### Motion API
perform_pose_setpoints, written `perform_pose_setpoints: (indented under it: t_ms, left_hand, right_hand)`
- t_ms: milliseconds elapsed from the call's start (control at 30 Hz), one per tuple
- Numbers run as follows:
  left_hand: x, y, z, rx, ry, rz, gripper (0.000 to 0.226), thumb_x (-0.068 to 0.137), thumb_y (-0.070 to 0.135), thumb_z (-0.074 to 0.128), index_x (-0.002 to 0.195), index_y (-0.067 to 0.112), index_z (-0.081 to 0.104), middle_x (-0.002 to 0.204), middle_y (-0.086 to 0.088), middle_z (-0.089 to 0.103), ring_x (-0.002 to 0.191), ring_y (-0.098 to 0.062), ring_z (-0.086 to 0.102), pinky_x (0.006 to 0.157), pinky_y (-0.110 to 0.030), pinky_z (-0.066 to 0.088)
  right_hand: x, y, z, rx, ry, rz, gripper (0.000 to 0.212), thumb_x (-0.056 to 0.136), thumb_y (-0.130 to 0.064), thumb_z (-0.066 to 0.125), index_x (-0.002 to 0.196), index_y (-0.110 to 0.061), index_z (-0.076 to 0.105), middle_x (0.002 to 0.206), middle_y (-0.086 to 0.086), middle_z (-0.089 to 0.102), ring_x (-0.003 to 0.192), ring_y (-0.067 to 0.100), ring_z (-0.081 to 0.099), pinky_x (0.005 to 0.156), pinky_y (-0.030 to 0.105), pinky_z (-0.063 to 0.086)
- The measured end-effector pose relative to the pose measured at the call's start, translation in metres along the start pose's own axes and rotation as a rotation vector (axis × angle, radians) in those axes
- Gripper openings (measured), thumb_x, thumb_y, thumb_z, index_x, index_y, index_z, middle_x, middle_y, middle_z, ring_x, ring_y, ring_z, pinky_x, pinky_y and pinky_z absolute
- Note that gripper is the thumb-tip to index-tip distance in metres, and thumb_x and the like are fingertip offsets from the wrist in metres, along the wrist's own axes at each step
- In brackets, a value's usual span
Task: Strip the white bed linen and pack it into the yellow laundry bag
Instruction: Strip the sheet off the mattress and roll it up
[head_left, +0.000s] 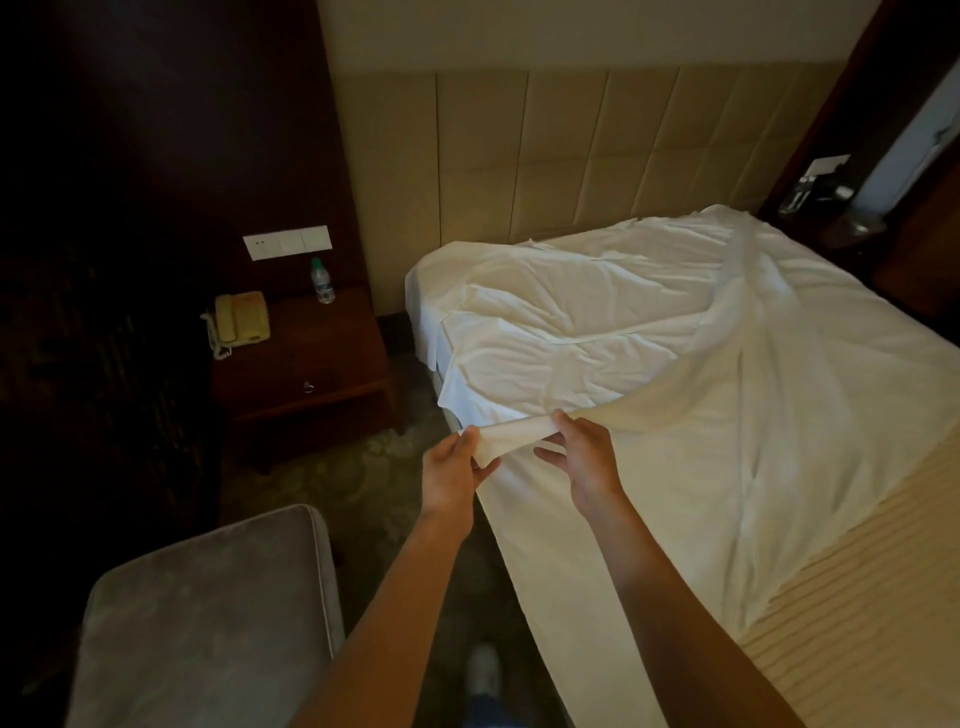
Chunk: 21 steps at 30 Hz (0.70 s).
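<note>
Both hands on the white sheet (649, 332) at the bed's near edge: left hand (451, 470) pinches a rolled hem, right hand (582, 457) probably grips beside it, fingers partly hidden. Better to gather hand over hand, pulling toward the body. Yellow laundry bag not in view.

Both hands, left (453, 467) and right (584, 457), extended forward, fingers pinching.

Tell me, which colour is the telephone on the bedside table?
The telephone is cream, a pale yellowish beige, seen in the head view.

Nightstand (304, 358) left of bed (857, 623) — phone (241, 318) atop.
</note>
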<state>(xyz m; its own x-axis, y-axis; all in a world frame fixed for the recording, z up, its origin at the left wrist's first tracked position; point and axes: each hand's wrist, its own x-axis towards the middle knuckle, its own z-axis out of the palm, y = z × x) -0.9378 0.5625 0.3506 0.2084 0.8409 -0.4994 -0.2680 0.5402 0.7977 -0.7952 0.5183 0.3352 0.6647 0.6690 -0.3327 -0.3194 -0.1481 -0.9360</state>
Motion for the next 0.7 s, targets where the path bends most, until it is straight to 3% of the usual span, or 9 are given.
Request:
perform_pose_setpoints:
  t_ms: [167, 300, 467, 700]
  left_hand:
    - [0.069, 0.034, 0.007, 0.027, 0.02, 0.009, 0.012, 0.099, 0.019, 0.06, 0.09, 0.014, 0.066, 0.103, -0.005, 0.067, 0.099, -0.021, 0.068, 0.071, -0.027, 0.061]
    - [0.135, 0.067, 0.021, 0.01, 0.038, -0.022, 0.008, 0.099, 0.02, 0.06, 0.096, 0.015, 0.065, 0.104, -0.008, 0.067, 0.091, -0.024, 0.072, 0.071, -0.03, 0.062]
    - [0.212, 0.11, 0.05, -0.012, 0.09, -0.06, 0.009, 0.099, 0.022, 0.061, 0.1, 0.014, 0.065, 0.099, -0.012, 0.071, 0.077, -0.023, 0.076, 0.07, -0.033, 0.062]
    - [0.309, 0.152, 0.076, 0.013, 0.123, -0.024, 0.008, 0.099, 0.02, 0.061, 0.099, 0.014, 0.065, 0.099, -0.013, 0.069, 0.079, -0.022, 0.076, 0.069, -0.03, 0.062]
  right_hand:
    - [0.062, -0.014, 0.049, -0.024, -0.018, -0.008, 0.024, 0.1, -0.017, 0.057, 0.115, 0.001, 0.064, 0.111, 0.014, 0.067, 0.1, 0.024, 0.068, 0.082, 0.04, 0.06]
    - [0.129, -0.026, 0.09, 0.008, -0.051, 0.006, 0.026, 0.098, -0.016, 0.059, 0.119, -0.001, 0.063, 0.114, 0.014, 0.068, 0.099, 0.025, 0.069, 0.078, 0.036, 0.06]
    - [0.205, -0.047, 0.137, 0.03, -0.078, 0.064, 0.012, 0.098, -0.017, 0.06, 0.109, -0.016, 0.064, 0.111, 0.01, 0.069, 0.098, 0.025, 0.07, 0.083, 0.04, 0.06]
    - [0.307, -0.072, 0.194, -0.038, -0.063, 0.087, 0.027, 0.098, -0.017, 0.06, 0.119, 0.0, 0.064, 0.111, 0.017, 0.069, 0.095, 0.027, 0.071, 0.083, 0.039, 0.06]
